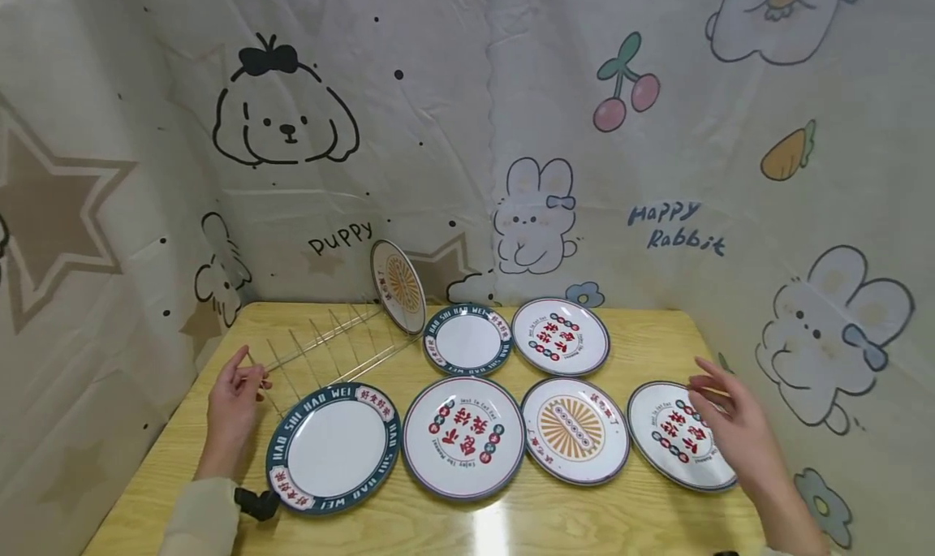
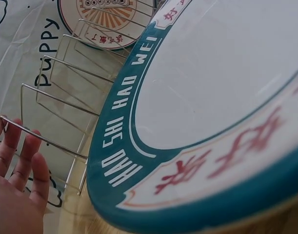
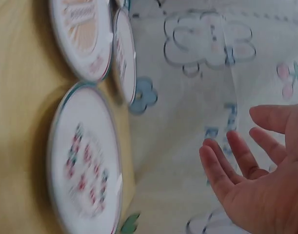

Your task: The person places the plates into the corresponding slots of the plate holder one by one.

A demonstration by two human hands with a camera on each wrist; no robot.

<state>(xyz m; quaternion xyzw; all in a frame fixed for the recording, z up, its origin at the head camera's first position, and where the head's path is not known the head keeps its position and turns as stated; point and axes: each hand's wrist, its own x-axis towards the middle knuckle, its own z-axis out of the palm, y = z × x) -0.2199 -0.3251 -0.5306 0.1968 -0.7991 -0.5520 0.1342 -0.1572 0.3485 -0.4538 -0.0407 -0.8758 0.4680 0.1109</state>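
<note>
My left hand point(image 1: 232, 398) is at the near left end of a wire plate rack point(image 1: 321, 349), its thumb and finger pinching the top corner of the end wire. In the left wrist view the other fingers point(image 2: 40, 175) extend beside that wire. One plate with an orange sunburst point(image 1: 400, 286) stands upright in the rack's far end. A green-rimmed plate point(image 1: 336, 450) lies just right of the left hand. My right hand point(image 1: 734, 426), fingers apart and holding nothing, hovers over the right edge of a plate with red characters point(image 1: 661, 434).
A white plate with red characters point(image 1: 463, 467) and a sunburst plate point(image 1: 558, 414) lie in the front row. Behind them are a smaller green-rimmed plate point(image 1: 467, 341) and another red-character plate point(image 1: 561, 349). Printed cloth point(image 1: 438, 134) hangs around the wooden table point(image 1: 409, 532).
</note>
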